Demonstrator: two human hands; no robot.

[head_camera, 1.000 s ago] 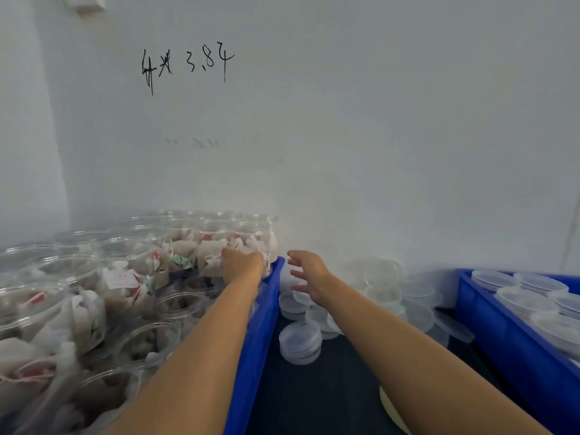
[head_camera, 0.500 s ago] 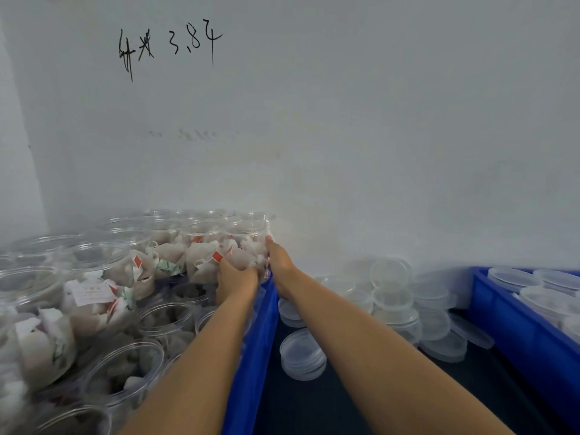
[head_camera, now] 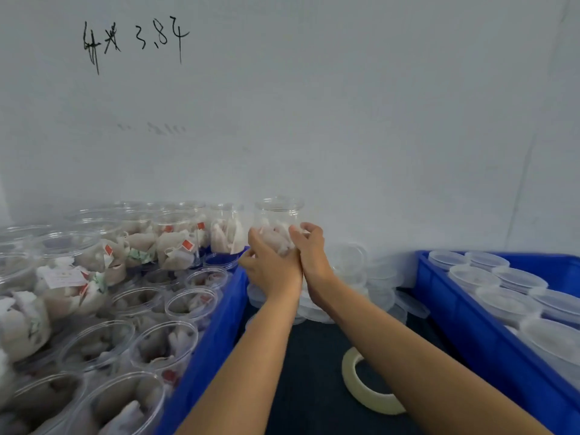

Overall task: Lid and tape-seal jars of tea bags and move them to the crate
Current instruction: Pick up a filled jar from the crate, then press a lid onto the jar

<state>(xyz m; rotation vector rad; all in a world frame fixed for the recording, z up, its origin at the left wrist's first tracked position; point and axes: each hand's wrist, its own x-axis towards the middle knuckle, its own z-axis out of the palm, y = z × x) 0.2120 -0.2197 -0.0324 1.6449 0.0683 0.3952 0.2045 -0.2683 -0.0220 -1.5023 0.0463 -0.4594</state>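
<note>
- Head view: the left hand [head_camera: 272, 269] and right hand [head_camera: 310, 255] grip one clear jar [head_camera: 278, 226] of tea bags between them, fingers curled round its sides.
- The jar is upright and unlidded, held up between the two blue crates, in front of the white wall.
- The left crate [head_camera: 216, 328] holds many open jars of tea bags.
- The right crate [head_camera: 489, 334] holds lidded jars.
- Loose lids [head_camera: 373, 277] lie piled near the wall.
- A tape roll [head_camera: 364, 387] lies on the dark surface under the right forearm.
</note>
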